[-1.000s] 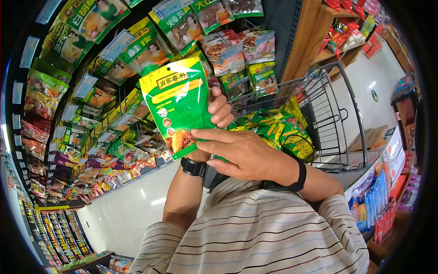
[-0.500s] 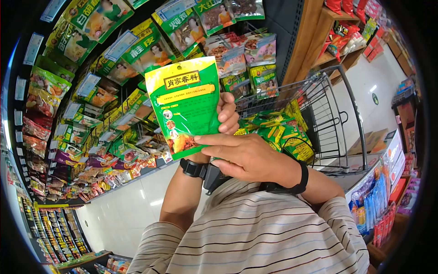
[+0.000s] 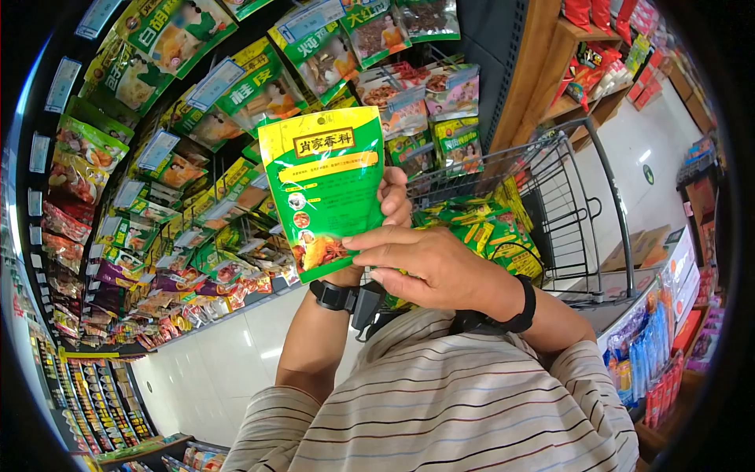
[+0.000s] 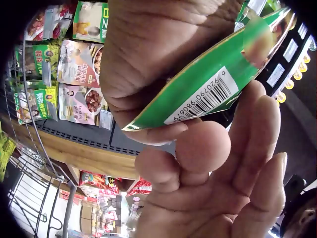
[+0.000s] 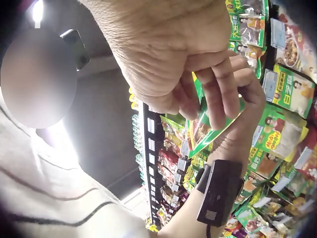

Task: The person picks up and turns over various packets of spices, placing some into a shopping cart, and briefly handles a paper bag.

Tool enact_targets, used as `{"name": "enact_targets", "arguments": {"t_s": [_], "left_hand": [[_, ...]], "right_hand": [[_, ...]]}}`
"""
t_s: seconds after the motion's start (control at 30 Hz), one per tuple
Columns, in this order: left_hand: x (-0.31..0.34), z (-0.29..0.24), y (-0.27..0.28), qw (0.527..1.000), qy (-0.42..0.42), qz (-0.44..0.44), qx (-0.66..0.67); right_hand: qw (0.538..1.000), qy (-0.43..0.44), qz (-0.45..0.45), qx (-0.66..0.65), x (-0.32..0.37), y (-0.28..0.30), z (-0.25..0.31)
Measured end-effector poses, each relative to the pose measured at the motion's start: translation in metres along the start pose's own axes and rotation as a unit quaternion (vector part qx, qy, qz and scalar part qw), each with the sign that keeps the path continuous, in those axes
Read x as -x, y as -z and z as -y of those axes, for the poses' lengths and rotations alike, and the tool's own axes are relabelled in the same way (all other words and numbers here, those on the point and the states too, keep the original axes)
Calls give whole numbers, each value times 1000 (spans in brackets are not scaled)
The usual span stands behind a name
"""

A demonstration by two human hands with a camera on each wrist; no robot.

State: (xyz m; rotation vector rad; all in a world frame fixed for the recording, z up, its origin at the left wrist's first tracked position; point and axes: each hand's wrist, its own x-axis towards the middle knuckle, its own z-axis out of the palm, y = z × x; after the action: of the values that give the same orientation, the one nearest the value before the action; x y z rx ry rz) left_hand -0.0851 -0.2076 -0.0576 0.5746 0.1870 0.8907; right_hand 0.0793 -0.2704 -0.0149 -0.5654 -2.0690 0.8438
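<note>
A green and yellow spice packet (image 3: 326, 193) is held up with its printed side facing me in the head view. My left hand (image 3: 395, 197) grips it from behind, its fingers curled around the right edge. The packet's barcode panel shows in the left wrist view, beside the left hand's palm (image 4: 168, 59). My right hand (image 3: 440, 263) lies across the lower right corner with fingers extended, the index fingertip on the food picture. In the right wrist view, the right hand's fingers (image 5: 218, 94) overlap the packet's bottom end (image 5: 203, 131).
Hanging spice packets (image 3: 259, 82) with price tags fill the rack at the left and ahead. A wire shopping cart (image 3: 562, 204) stands at the right, with several green and yellow packets (image 3: 487, 224) inside. Beyond it are a wooden shelf (image 3: 543, 63) and boxes (image 3: 641, 248).
The packet and both hands have shifted slightly right in the head view, and the packet has turned a little more upright. The right fingertip stays at its lower right corner.
</note>
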Motion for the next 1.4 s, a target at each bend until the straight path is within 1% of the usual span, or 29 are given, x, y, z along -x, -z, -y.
{"name": "enact_targets", "arguments": {"t_s": [0.07, 0.1, 0.17, 0.2, 0.23, 0.3, 0.33, 0.37, 0.4, 0.43, 0.47, 0.5, 0.57, 0.63, 0.7, 0.77, 0.8, 0.83, 0.87, 0.9, 0.97, 1.0, 1.03, 1.1, 1.13, 1.23, 1.27, 1.37, 1.4], "left_hand": [[-2, 0, 9, 1000, -11, 18, -9], [-2, -2, 7, 998, -44, -12, -40], [0, -7, -2, 986, -114, -60, -109], [2, -5, -1, 948, -187, -78, -246], [2, -2, -1, 926, -158, -207, -273], [-1, -19, 7, 848, -128, -328, -397], [-4, -23, 18, 822, -151, -336, -435], [-7, -26, 32, 794, -171, -346, -471], [-9, -29, 32, 764, -189, -355, -504], [-8, -30, 31, 761, -190, -350, -512], [-7, -31, 29, 758, -190, -345, -519], [-5, -32, 25, 755, -190, -341, -527], [-2, -41, 18, 815, -146, -302, -472], [1, -50, 5, 873, -101, -256, -402], [1, -61, 10, 889, -93, -226, -388], [0, -70, 6, 892, -92, -202, -394], [-3, -72, 11, 896, -114, -201, -379], [-5, -77, 14, 892, -122, -207, -383], [-7, -82, 17, 888, -130, -212, -387], [-9, -88, 19, 884, -137, -218, -390], [-15, -101, 17, 853, -180, -241, -427], [-17, -109, 15, 837, -192, -253, -445], [-19, -116, 16, 821, -203, -266, -463], [-29, -128, 28, 791, -232, -259, -503], [-33, -133, 29, 781, -237, -258, -517], [-44, -145, 31, 759, -248, -251, -547], [-46, -148, 33, 753, -244, -248, -558], [-51, -152, 38, 752, -250, -241, -561], [-53, -153, 39, 753, -256, -240, -556]], "right_hand": [[1000, -4, -4, -15, -1, -1, -3], [1000, -3, -8, -19, -3, 1, -4], [998, -49, -11, -35, -5, 8, -4], [997, -66, -14, -39, -8, 13, -4], [996, -77, -31, -24, -11, 16, -5], [993, -104, -59, -2, -13, 18, -13], [992, -96, -71, -30, -15, 18, -20], [988, -129, -64, -49, -19, 21, -22], [982, -164, -58, -68, -22, 25, -23], [975, -198, -52, -87, -25, 26, -25], [976, -177, -96, -83, -25, 18, -42], [972, -200, -85, -91, -27, 18, -51], [962, -243, -64, -107, -30, 25, -66], [951, -247, -84, -164, -36, 29, -73], [941, -244, -94, -214, -45, 35, -74], [948, -247, -77, -187, -56, 42, -74], [950, -248, -69, -174, -62, 46, -75], [953, -250, -62, -160, -69, 51, -76], [961, -202, -79, -174, -75, 53, -88], [960, -191, -107, -175, -85, 58, -88], [956, -167, -165, -176, -107, 69, -80], [955, -175, -165, -172, -116, 78, -71], [956, -159, -177, -174, -127, 82, -74], [955, -126, -201, -177, -148, 88, -80], [950, -141, -206, -188, -159, 90, -82], [921, -148, -231, -277, -186, 91, -76], [899, -152, -260, -320, -193, 90, -82], [868, -102, -211, -437, -197, 97, -87], [863, -98, -208, -450, -197, 98, -86]]}}
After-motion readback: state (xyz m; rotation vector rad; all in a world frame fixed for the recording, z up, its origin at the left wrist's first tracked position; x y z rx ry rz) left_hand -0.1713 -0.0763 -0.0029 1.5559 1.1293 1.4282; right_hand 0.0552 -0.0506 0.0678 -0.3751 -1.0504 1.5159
